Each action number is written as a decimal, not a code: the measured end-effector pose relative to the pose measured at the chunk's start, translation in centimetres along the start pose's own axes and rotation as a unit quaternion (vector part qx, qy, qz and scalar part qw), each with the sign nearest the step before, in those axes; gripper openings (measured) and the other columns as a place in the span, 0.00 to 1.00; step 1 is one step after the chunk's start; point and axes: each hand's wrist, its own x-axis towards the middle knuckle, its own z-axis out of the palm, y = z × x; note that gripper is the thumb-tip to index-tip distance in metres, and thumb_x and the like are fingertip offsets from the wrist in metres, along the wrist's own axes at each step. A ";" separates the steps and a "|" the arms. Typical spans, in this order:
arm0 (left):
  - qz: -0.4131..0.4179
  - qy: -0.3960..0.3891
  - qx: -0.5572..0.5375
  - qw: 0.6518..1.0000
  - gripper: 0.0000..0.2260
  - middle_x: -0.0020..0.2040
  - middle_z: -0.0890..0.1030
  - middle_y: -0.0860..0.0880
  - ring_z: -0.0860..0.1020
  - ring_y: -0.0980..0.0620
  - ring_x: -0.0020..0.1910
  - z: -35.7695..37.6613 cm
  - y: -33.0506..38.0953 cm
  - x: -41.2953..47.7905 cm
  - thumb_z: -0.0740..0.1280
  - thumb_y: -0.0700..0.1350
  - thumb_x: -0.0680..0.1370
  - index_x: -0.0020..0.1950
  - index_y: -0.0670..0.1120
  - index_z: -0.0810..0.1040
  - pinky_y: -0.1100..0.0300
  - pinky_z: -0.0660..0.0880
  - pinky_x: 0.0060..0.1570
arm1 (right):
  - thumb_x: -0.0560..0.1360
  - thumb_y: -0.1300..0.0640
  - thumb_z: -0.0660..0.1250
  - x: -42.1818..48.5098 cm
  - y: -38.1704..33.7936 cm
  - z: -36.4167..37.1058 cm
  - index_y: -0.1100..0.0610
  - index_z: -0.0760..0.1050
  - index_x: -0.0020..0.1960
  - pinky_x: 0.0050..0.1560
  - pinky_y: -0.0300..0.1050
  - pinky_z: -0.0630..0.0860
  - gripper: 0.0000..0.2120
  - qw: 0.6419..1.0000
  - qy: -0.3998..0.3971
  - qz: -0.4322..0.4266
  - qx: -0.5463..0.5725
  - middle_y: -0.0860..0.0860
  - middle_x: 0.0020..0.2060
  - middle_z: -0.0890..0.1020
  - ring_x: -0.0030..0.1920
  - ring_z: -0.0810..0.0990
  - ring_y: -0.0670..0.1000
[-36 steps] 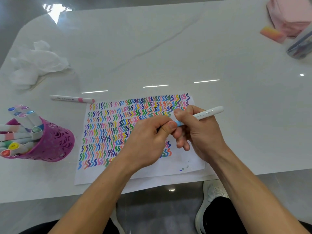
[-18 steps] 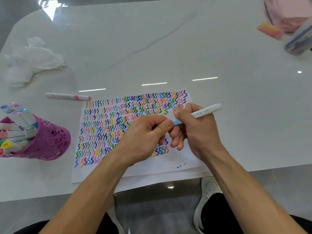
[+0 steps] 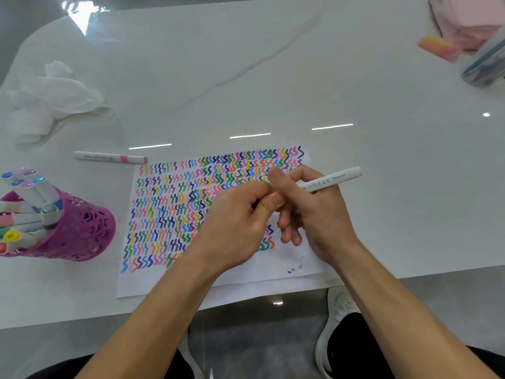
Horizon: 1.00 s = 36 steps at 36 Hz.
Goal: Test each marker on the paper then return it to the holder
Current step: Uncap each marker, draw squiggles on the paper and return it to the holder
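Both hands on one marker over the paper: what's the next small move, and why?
Probably press the cap fully home with the left hand, while the right hand steadies the marker. The left hand pinches its near end tight against the right, and the blue band visible a second ago is now covered, suggesting capping; the tip is hidden.

The front end of the white marker (image 3: 330, 179) is hidden where the curled fingers (image 3: 269, 205) of the left hand (image 3: 235, 228) meet the right hand (image 3: 314, 214), so its tip and cap cannot be checked. The print on the barrel beyond the right fingers is too small to read. Both hands cover squiggle rows on the paper (image 3: 169, 280). Far left of the fingers the purple holder (image 3: 82, 231) is cut by the frame edge, as are the pink object (image 3: 470, 20) and the clear pouch (image 3: 486, 67) far to the upper right.
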 end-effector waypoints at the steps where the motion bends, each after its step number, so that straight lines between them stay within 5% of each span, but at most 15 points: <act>1: 0.001 0.000 0.000 1.000 0.12 0.28 0.73 0.59 0.73 0.61 0.29 0.1 0.0 0.0 0.62 0.47 0.84 0.44 0.49 0.81 0.72 0.66 0.31 | 0.78 0.46 0.74 0.0 0.1 0.1 0.60 0.74 0.40 0.19 0.38 0.68 0.20 1.000 -0.001 0.002 -0.005 0.59 0.24 0.78 0.18 0.75 0.56; 10: -0.043 -0.062 -0.081 0.994 0.17 0.28 0.75 0.55 0.72 0.59 0.28 -0.5 0.0 0.0 0.60 0.48 0.85 0.36 0.53 0.76 0.68 0.68 0.32 | 0.82 0.59 0.68 -0.1 0.2 0.4 0.54 0.68 0.32 0.19 0.35 0.66 0.21 1.000 0.003 0.005 0.029 0.57 0.21 0.76 0.14 0.70 0.52; 14: -0.063 -0.090 -0.128 0.986 0.17 0.33 0.79 0.44 0.75 0.42 0.33 -0.8 0.2 0.0 0.60 0.48 0.85 0.39 0.46 0.79 0.42 0.76 0.39 | 0.82 0.60 0.67 -0.1 0.2 0.2 0.54 0.67 0.32 0.17 0.34 0.64 0.21 0.997 -0.011 0.025 0.068 0.58 0.20 0.75 0.15 0.72 0.54; 16: -0.066 -0.093 -0.138 0.984 0.17 0.35 0.81 0.41 0.76 0.39 0.35 -0.8 0.2 0.0 0.60 0.48 0.85 0.40 0.45 0.79 0.40 0.76 0.41 | 0.83 0.61 0.66 -0.1 0.3 0.3 0.54 0.68 0.32 0.17 0.34 0.64 0.21 0.997 -0.008 0.029 0.069 0.58 0.20 0.75 0.15 0.74 0.55; 19: -0.070 -0.093 -0.136 0.984 0.17 0.34 0.81 0.42 0.78 0.47 0.34 -0.7 0.0 0.0 0.60 0.47 0.85 0.39 0.47 0.80 0.47 0.77 0.41 | 0.83 0.62 0.65 -0.1 0.5 0.3 0.56 0.67 0.33 0.18 0.37 0.68 0.20 0.996 -0.010 0.027 0.081 0.58 0.20 0.74 0.16 0.75 0.57; 23: -0.073 -0.103 -0.164 0.978 0.17 0.35 0.82 0.43 0.81 0.45 0.35 -0.6 0.0 0.1 0.59 0.44 0.85 0.40 0.43 0.80 0.51 0.80 0.43 | 0.83 0.64 0.65 -0.1 0.7 0.6 0.59 0.66 0.34 0.21 0.42 0.72 0.19 0.996 -0.007 0.017 0.083 0.57 0.19 0.73 0.16 0.74 0.56; 28: -0.116 -0.079 -0.178 0.974 0.15 0.34 0.84 0.44 0.84 0.46 0.34 -1.1 -0.8 -0.6 0.60 0.43 0.85 0.43 0.39 0.79 0.53 0.82 0.43 | 0.79 0.67 0.62 1.2 -1.3 -1.4 0.58 0.64 0.36 0.25 0.46 0.71 0.15 0.988 0.122 -0.019 0.090 0.55 0.16 0.70 0.16 0.75 0.55; 36: -0.091 -0.029 -0.049 0.994 0.14 0.31 0.82 0.50 0.81 0.56 0.31 -0.9 -1.5 -0.6 0.62 0.46 0.84 0.40 0.46 0.80 0.70 0.74 0.33 | 0.77 0.47 0.76 0.4 -0.9 -1.1 0.51 0.69 0.33 0.19 0.35 0.63 0.21 0.992 0.119 -0.040 -0.027 0.56 0.18 0.72 0.16 0.74 0.57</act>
